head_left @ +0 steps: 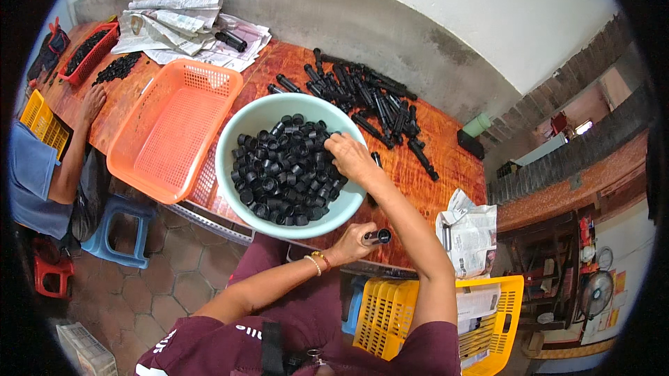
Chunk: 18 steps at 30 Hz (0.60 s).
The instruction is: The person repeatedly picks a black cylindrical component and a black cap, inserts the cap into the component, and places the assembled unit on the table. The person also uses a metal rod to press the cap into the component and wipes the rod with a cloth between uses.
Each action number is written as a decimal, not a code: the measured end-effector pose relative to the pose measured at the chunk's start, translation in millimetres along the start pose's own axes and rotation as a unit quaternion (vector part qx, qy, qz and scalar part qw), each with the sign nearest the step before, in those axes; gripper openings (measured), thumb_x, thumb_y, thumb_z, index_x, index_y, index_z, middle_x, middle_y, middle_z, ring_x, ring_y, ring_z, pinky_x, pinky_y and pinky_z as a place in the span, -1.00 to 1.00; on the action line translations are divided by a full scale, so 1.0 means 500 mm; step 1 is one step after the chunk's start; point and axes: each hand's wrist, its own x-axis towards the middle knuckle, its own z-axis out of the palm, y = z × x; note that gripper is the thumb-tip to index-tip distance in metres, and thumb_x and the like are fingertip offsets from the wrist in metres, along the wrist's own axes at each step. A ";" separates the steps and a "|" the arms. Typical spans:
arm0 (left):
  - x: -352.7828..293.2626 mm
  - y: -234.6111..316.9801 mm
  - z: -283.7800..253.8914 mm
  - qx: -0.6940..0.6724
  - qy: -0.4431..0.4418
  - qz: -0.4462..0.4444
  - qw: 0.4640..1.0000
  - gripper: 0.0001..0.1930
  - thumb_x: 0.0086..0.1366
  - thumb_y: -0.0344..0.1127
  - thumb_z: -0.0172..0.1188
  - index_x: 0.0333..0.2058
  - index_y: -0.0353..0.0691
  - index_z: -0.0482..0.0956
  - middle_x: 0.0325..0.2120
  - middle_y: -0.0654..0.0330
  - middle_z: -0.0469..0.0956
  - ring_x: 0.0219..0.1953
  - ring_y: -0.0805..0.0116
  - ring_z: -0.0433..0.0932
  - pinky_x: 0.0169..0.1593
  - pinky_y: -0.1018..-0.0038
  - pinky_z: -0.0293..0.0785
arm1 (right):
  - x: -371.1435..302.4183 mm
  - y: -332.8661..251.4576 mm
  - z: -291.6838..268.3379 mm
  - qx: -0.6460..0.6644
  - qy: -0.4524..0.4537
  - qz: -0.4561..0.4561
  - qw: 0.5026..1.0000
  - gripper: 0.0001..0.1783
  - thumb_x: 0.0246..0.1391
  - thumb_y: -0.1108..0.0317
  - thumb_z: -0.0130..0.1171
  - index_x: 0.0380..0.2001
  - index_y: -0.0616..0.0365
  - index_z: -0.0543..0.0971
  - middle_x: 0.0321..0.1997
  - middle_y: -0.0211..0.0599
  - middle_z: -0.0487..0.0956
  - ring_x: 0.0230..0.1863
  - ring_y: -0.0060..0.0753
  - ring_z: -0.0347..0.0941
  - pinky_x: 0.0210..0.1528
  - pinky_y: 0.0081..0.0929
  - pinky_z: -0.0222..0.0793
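Note:
My left hand [351, 244], with bracelets at the wrist, is closed around a short black tube [377, 237] in front of the table's near edge. Its open round end points right. Past it, my right hand [350, 157] reaches over the right rim of a pale green basin [237, 108]. The fingers are bent together at the edge of a heap of small black ring-shaped caps [286, 170]; whatever they hold is hidden. Beyond the basin lies a loose pile of long black tubes [369, 97]. Another black tube [376, 160] stands partly hidden behind my right wrist.
An orange basket [174, 132] sits left of the basin. Newspapers [181, 24] and a red basket [89, 52] of black pieces lie farther left, near another person's hand [93, 102]. A yellow crate [512, 338] holding paper is at my right, below wrapped newspaper [468, 236]. A blue stool [120, 231] stands left.

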 end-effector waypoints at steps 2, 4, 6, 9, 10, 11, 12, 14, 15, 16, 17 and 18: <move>-0.001 0.000 -0.001 0.000 -0.002 0.004 1.000 -0.75 -0.05 -0.47 0.28 -0.54 -0.28 0.31 -0.67 0.05 0.30 -0.61 0.01 0.35 -0.51 0.27 0.24 | 0.004 0.003 -0.005 0.008 -0.031 -0.004 0.999 -0.76 -0.24 0.65 0.06 -0.40 0.15 0.40 -0.31 -0.21 0.42 -0.20 -0.05 0.40 -0.19 -0.16 0.42; -0.002 -0.003 0.001 0.001 0.006 0.007 1.000 -0.74 -0.05 -0.47 0.28 -0.56 -0.28 0.29 -0.68 0.05 0.27 -0.61 0.00 0.34 -0.51 0.27 0.23 | -0.001 0.005 -0.007 0.030 -0.072 0.005 0.997 -0.68 -0.27 0.60 0.16 -0.34 0.14 0.40 -0.28 -0.24 0.42 -0.14 -0.07 0.39 -0.15 -0.16 0.38; 0.000 -0.006 0.001 0.004 0.005 0.002 1.000 -0.74 -0.04 -0.46 0.28 -0.57 -0.28 0.29 -0.69 0.05 0.27 -0.61 0.00 0.34 -0.52 0.26 0.22 | -0.021 -0.022 -0.038 0.064 -0.081 0.023 0.994 -0.58 -0.27 0.54 0.27 -0.23 0.12 0.43 -0.25 -0.24 0.43 -0.10 -0.07 0.39 -0.09 -0.15 0.34; 0.000 -0.007 0.006 -0.010 -0.004 -0.005 1.000 -0.75 -0.04 -0.44 0.28 -0.56 -0.28 0.32 -0.69 0.04 0.27 -0.62 -0.01 0.34 -0.53 0.27 0.22 | -0.055 -0.045 -0.105 0.252 -0.062 0.079 0.963 -0.52 -0.19 0.48 0.28 -0.08 0.09 0.52 -0.23 -0.25 0.43 -0.17 -0.21 0.39 -0.10 -0.34 0.33; -0.001 -0.007 0.004 0.003 -0.004 -0.007 1.000 -0.77 -0.04 -0.44 0.29 -0.55 -0.28 0.34 -0.68 0.05 0.30 -0.61 0.01 0.36 -0.52 0.28 0.24 | -0.072 -0.051 -0.131 0.303 -0.054 0.088 0.947 -0.56 -0.15 0.46 0.28 -0.09 0.09 0.54 -0.25 -0.27 0.43 -0.19 -0.30 0.38 -0.12 -0.39 0.31; -0.004 -0.008 0.003 0.015 -0.004 -0.012 1.000 -0.78 -0.04 -0.44 0.29 -0.54 -0.28 0.37 -0.68 0.06 0.33 -0.61 0.03 0.39 -0.52 0.29 0.26 | -0.093 -0.054 -0.154 0.355 -0.046 0.097 0.929 -0.59 -0.11 0.44 0.27 -0.09 0.09 0.57 -0.26 -0.30 0.43 -0.21 -0.38 0.37 -0.14 -0.45 0.30; -0.006 -0.021 0.005 0.016 0.012 0.004 1.000 -0.81 -0.04 -0.44 0.29 -0.51 -0.27 0.41 -0.64 0.08 0.41 -0.59 0.07 0.44 -0.50 0.30 0.31 | -0.116 -0.057 -0.171 0.417 -0.013 0.099 0.904 -0.66 -0.07 0.42 0.25 -0.13 0.12 0.58 -0.27 -0.36 0.44 -0.22 -0.49 0.35 -0.15 -0.51 0.30; -0.001 -0.008 0.003 0.008 0.002 -0.008 1.000 -0.82 -0.02 -0.44 0.28 -0.48 -0.28 0.43 -0.62 0.08 0.44 -0.57 0.09 0.48 -0.48 0.30 0.34 | -0.179 -0.078 -0.219 0.503 0.011 0.163 0.849 -0.72 -0.06 0.43 0.24 -0.21 0.24 0.57 -0.21 -0.34 0.47 -0.16 -0.50 0.37 -0.08 -0.50 0.31; -0.004 -0.011 0.003 0.016 0.008 0.000 1.000 -0.82 -0.01 -0.44 0.28 -0.48 -0.28 0.42 -0.62 0.08 0.43 -0.57 0.09 0.48 -0.48 0.30 0.34 | -0.210 -0.087 -0.229 0.537 0.036 0.167 0.826 -0.74 -0.06 0.44 0.23 -0.25 0.28 0.56 -0.18 -0.32 0.48 -0.14 -0.48 0.39 -0.04 -0.49 0.32; -0.001 -0.002 0.001 0.028 -0.004 -0.011 1.000 -0.80 0.02 -0.40 0.29 -0.49 -0.30 0.41 -0.62 0.02 0.43 -0.53 -0.01 0.50 -0.47 0.25 0.35 | -0.244 -0.096 -0.241 0.540 0.043 0.188 0.820 -0.74 -0.06 0.43 0.24 -0.25 0.29 0.55 -0.19 -0.33 0.49 -0.14 -0.49 0.41 -0.04 -0.51 0.33; 0.003 0.003 0.001 0.023 0.008 0.006 1.000 -0.80 0.01 -0.40 0.30 -0.46 -0.29 0.42 -0.62 0.02 0.44 -0.53 -0.02 0.50 -0.47 0.26 0.36 | -0.272 -0.106 -0.248 0.542 0.047 0.206 0.813 -0.74 -0.06 0.41 0.24 -0.26 0.30 0.54 -0.20 -0.35 0.50 -0.14 -0.50 0.42 -0.04 -0.53 0.35; 0.004 0.003 0.005 0.000 0.010 -0.004 1.000 -0.79 0.01 -0.40 0.30 -0.48 -0.29 0.40 -0.63 0.02 0.42 -0.53 -0.03 0.49 -0.48 0.25 0.35 | -0.300 -0.113 -0.243 0.545 0.070 0.202 0.811 -0.75 -0.07 0.42 0.25 -0.27 0.27 0.54 -0.20 -0.30 0.53 -0.13 -0.47 0.44 0.01 -0.48 0.34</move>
